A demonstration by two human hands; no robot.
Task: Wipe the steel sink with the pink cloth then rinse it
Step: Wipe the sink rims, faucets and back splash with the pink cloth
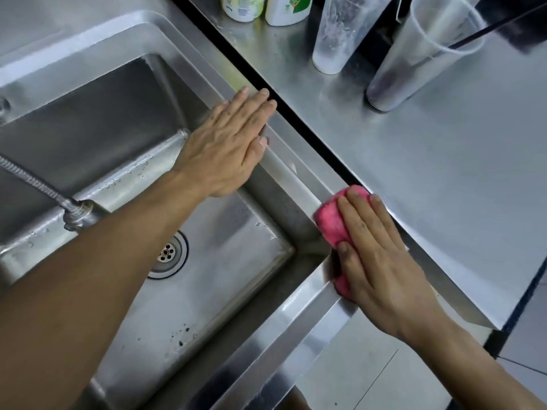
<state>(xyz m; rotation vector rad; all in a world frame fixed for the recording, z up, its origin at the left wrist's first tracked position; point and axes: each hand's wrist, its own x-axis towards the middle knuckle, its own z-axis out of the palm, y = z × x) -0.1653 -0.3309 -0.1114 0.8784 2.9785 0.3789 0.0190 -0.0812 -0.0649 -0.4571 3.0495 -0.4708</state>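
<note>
The steel sink point(299, 190) fills the left and middle of the head view, with a round drain point(168, 253) in its basin. My right hand point(381, 261) presses the folded pink cloth point(330, 223) flat on the sink's right rim, near its front corner. Most of the cloth lies hidden under the palm. My left hand point(228, 146) rests flat on the same rim farther back, fingers together, holding nothing. Its forearm crosses over the basin.
A flexible metal tap hose point(35, 182) ends over the basin at left. A steel counter point(444, 173) adjoins the sink across a dark gap. Two clear plastic cups point(334, 37) and two bottles point(284, 10) stand at its far end. Dark specks dot the basin's front.
</note>
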